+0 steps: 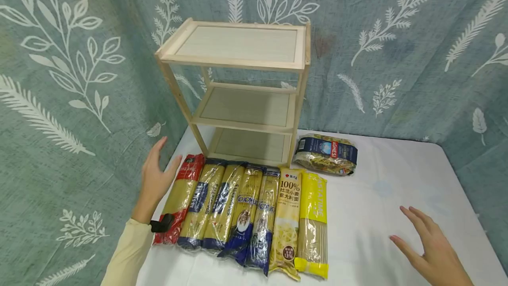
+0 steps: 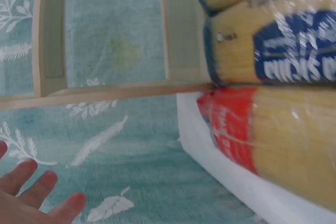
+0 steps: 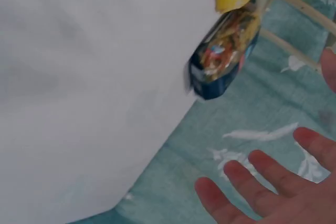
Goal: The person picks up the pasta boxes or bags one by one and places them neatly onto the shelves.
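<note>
My left hand [image 1: 156,175] hovers over the left end of a row of pasta packs, fingers spread, holding nothing. Closest to it lies a red-ended spaghetti pack [image 1: 178,202]. To its right come two blue-labelled spaghetti packs [image 1: 201,204], two blue-and-clear pasta packs [image 1: 243,211], a cream-yellow pasta pack [image 1: 286,220] and a yellow-topped noodle pack [image 1: 312,228]. My right hand [image 1: 430,246] is above the white table at the right, fingers apart and nothing in it. Behind the row's right end sits a dark blue Agnesi pasta bag [image 1: 327,153].
A pale wooden three-tier shelf [image 1: 238,61] stands at the back, directly behind the row. The white tablecloth [image 1: 381,189] stretches to the right. Green-blue curtains [image 1: 357,34] with white leaf patterns hang behind and at the sides.
</note>
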Tool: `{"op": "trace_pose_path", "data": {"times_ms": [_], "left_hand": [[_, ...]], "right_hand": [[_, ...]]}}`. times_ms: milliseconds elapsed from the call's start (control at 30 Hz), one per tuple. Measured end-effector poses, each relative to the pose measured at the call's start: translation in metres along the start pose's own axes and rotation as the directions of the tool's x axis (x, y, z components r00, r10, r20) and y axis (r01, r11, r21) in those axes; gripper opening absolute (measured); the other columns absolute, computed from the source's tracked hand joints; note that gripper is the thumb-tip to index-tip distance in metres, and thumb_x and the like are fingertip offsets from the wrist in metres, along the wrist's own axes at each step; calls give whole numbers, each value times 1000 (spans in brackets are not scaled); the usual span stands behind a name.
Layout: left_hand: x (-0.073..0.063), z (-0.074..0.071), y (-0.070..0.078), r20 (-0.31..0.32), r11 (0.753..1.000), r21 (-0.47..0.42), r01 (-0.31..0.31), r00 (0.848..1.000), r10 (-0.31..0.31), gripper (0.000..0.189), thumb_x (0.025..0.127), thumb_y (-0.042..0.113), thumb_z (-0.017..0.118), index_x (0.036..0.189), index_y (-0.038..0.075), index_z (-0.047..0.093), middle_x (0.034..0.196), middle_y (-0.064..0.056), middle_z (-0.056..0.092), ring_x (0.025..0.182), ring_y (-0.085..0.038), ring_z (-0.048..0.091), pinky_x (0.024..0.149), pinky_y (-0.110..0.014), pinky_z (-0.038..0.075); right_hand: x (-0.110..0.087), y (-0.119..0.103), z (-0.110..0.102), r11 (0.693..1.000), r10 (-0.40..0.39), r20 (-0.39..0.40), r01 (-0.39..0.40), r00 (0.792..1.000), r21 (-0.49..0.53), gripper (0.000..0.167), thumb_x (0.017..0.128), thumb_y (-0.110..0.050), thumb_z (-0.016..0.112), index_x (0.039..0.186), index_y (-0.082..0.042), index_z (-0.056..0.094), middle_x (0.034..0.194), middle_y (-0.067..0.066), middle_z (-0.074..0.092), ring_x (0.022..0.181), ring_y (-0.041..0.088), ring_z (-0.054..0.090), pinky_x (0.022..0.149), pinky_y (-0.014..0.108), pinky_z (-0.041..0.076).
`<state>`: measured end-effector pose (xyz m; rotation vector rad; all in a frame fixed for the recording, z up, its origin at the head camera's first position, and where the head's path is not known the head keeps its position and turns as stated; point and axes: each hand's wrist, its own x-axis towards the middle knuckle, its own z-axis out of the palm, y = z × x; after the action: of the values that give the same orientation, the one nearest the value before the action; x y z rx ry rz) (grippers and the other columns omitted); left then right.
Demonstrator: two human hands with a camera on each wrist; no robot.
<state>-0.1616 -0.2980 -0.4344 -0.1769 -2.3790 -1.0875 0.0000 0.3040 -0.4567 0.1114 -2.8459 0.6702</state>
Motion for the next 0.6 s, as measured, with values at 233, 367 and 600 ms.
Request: {"op": "trace_pose_path", "data": {"times_ms": [233,367,600], "left_hand": [[15,9,5,-4,994,-97,43,999,-44,58,91,19,65,143,19,40,140,-6,46,127,-26,43,96,-56,41],[24,13,20,6,985,-166,56,998,-56,55,92,11,62,142,9,39,138,-13,47,126,-32,44,95,-56,41],[42,14,47,18,968,-241,74,997,-71,50,95,9,57,140,0,39,136,-20,46,125,-37,44,97,-56,40]], "right_hand": [[4,-24,3,998,0,70,-5,998,62,72,80,-32,76,137,-3,43,128,24,42,107,44,46,72,68,42],[5,-34,8,996,-1,96,-7,995,84,69,81,-32,76,136,-3,45,128,22,43,108,43,48,73,67,44],[7,-52,24,997,38,160,-47,986,59,70,81,-39,74,134,-5,46,130,21,43,109,42,48,77,65,47]]}}
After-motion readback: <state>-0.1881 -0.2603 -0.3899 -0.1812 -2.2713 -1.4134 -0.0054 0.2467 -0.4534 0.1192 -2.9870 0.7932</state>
